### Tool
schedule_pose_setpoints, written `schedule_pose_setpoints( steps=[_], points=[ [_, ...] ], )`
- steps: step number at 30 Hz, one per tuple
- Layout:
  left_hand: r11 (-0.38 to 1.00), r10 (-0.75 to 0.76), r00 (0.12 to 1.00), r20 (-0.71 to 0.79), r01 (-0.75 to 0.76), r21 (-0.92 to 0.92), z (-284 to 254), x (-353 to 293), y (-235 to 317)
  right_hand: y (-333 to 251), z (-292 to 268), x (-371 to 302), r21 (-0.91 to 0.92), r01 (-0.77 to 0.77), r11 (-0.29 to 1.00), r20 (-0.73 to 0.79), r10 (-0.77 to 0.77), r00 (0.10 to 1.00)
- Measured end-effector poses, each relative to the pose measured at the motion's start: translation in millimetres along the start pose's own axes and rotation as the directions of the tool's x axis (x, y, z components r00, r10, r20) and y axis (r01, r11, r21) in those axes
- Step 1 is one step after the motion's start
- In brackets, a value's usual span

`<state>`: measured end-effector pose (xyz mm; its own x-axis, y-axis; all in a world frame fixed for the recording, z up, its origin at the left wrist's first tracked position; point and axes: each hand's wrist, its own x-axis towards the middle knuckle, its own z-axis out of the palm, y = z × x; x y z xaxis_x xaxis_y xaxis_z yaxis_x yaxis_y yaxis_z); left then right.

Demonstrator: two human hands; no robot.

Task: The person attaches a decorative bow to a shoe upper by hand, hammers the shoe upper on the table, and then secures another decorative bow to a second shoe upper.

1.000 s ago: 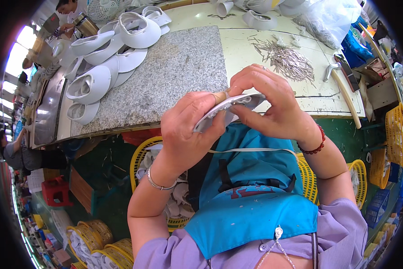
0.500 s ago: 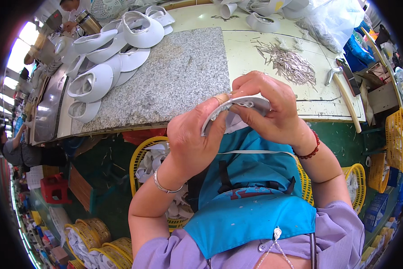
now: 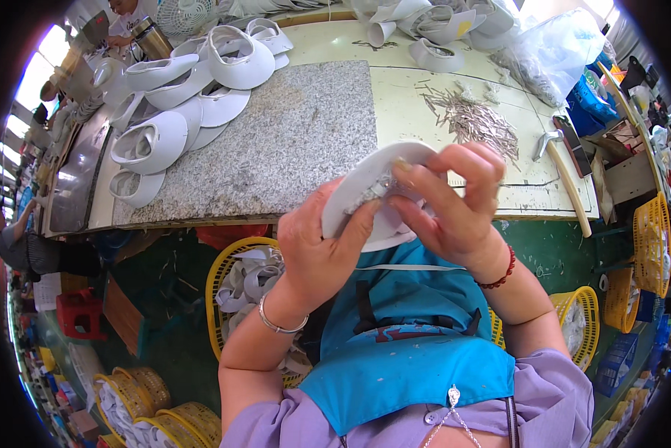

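My left hand [image 3: 317, 243] grips a white sun visor [image 3: 362, 175], thumb on its inner side and fingers behind the brim. The visor is tilted, its curved brim up and its band toward me. A crumpled pale bit [image 3: 374, 193], too small to make out, shows on the inner side by my left thumb. At the right side of the visor is my right hand [image 3: 455, 194], thumb and forefinger apart against its edge, the other fingers raised and bent. Nothing distinct shows between them.
White visors [image 3: 152, 142] lie piled at the left of a speckled grey slab [image 3: 276, 134] on the table. Thin pale sticks [image 3: 477, 123], a hammer [image 3: 567, 179] and a plastic bag [image 3: 552, 56] lie to the right. Below stands a yellow basket [image 3: 214, 299] of white pieces.
The visor has turned up so more of its brim and inner side shows. My right fingers have loosened from their grip on its edge and spread apart.
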<state>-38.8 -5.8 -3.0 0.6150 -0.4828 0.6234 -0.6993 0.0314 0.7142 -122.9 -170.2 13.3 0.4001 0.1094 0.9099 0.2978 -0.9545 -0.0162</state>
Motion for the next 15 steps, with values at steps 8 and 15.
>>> schedule_pose_setpoints(
  steps=[8,15],
  points=[
    [0.999,-0.032,0.999,-0.009,0.031,-0.041,5.1,-6.8,-0.1,-9.8,-4.6,2.1,-0.036,-0.072,0.997,0.180,0.077,0.981],
    [1.000,0.018,0.998,-0.056,-0.017,0.025,8.6,-10.7,2.2,-16.7,1.6,-4.8,0.095,-0.044,0.994,0.127,0.032,0.991]
  ],
)
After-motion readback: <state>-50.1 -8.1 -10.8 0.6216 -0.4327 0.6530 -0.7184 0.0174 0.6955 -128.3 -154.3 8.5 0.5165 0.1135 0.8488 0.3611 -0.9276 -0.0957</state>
